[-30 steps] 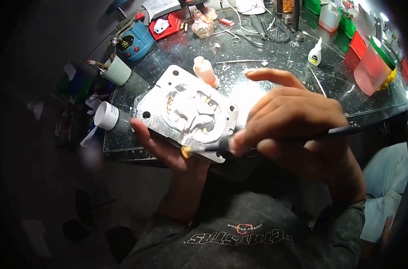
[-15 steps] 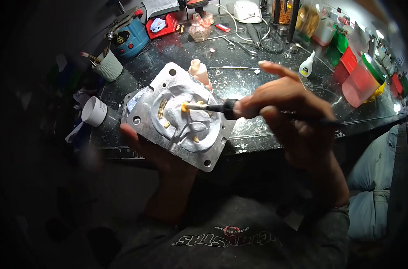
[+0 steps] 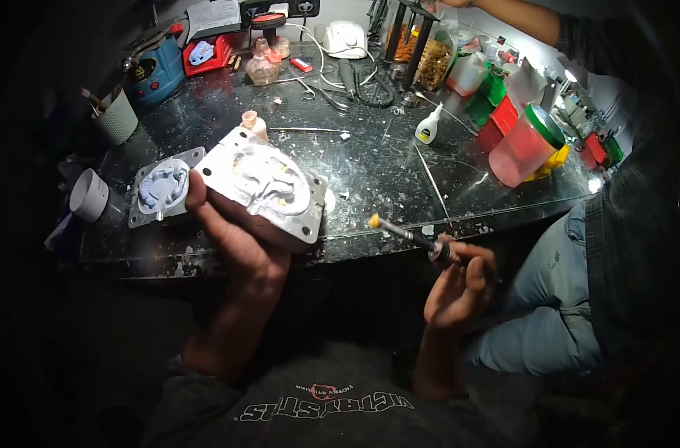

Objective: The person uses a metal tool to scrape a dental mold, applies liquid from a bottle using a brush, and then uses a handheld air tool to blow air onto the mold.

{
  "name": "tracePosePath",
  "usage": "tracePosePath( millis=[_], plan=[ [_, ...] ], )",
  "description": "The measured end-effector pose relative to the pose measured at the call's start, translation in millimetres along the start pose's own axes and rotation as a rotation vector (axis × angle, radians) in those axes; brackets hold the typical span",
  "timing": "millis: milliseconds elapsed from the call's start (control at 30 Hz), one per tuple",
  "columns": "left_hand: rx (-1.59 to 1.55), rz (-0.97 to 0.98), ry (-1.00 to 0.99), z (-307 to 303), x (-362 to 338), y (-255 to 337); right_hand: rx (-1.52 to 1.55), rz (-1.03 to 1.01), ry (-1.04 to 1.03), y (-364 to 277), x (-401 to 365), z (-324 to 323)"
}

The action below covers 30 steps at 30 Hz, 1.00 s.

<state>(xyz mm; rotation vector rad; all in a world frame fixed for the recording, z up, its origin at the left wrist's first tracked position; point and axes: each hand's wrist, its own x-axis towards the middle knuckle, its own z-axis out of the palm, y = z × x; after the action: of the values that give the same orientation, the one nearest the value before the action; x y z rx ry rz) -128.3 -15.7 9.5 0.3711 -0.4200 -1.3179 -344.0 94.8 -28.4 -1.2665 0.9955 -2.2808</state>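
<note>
My left hand grips a metal denture flask half from its side and underneath, thumb on the edge. White plaster fills it, with an arch-shaped hollow and small yellowish teeth; bright glare washes out the detail. My right hand is closed around a slim brush-like tool with a dark grip and an orange-yellow tip, held apart from the flask at the bench's front edge. On the bench at left lies another flask half containing a bluish arch-shaped cast. Behind the held flask stands a small pink bottle.
A white cup and brush holder stand left. A dropper bottle, a thin metal instrument and a green-lidded pink jar are right. Another person's arm reaches across the back; their jeans show at right.
My right hand has drawn the tool away from the plaster, down and back. The flask half now tilts differently in my left hand. The view has shifted, and another person's arm has appeared.
</note>
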Motion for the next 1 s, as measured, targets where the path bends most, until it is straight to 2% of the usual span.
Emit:
tracePosePath(
  millis=[67, 200, 333, 467, 533, 600, 633, 733, 767, 867, 900, 933, 1000],
  plan=[
    [0.022, -0.028, 0.0, 4.7, -2.3, -9.6, 0.027, 0.057, 0.042, -2.3, -12.9, -12.4],
    [0.001, -0.038, -0.001, 18.5, -17.3, -33.1, 0.079, 0.033, -0.075, -11.1, -19.6, -31.9],
    [0.0, -0.118, -0.029, 32.2, -16.1, -60.5, 0.057, 0.026, 0.03, -9.3, -18.3, -38.7],
    [-0.037, -0.066, 0.06, 41.4, 3.3, -86.3, 0.041, 0.017, 0.057, -12.5, -17.8, -46.9],
    [-0.081, -0.064, -0.006, 39.6, 6.4, -84.6, 0.049, 0.01, 0.165, -9.0, -20.6, -52.7],
    [0.02, -0.06, 0.011, 38.0, 16.8, -83.4, 0.115, 0.037, 0.1, -11.8, -20.1, -58.5],
    [0.084, 0.038, 0.026, 39.4, 19.8, -82.7, 0.141, 0.048, 0.103, -7.5, -20.9, -63.2],
    [0.168, -0.102, -0.053, 38.8, 13.7, -68.7, 0.139, 0.087, 0.123, -10.0, -18.3, -57.8],
    [0.182, -0.141, -0.035, 40.3, 11.9, -65.7, 0.175, 0.064, 0.067, -4.2, -18.4, -64.1],
    [0.3, -0.171, -0.094, 33.5, 6.6, -54.0, 0.164, 0.04, 0.108, -5.9, -10.1, -48.9],
    [0.442, -0.121, -0.122, 21.3, 9.8, -53.2, 0.197, 0.057, 0.104, -4.5, -6.6, -47.0],
    [0.539, -0.118, -0.167, 40.4, -10.1, -34.3, 0.187, 0.058, 0.092, -5.1, 1.1, -40.9],
    [0.573, -0.221, -0.33, 31.2, -11.9, -16.5, 0.118, 0.039, -0.028, -8.0, 25.6, -25.1]
  ],
)
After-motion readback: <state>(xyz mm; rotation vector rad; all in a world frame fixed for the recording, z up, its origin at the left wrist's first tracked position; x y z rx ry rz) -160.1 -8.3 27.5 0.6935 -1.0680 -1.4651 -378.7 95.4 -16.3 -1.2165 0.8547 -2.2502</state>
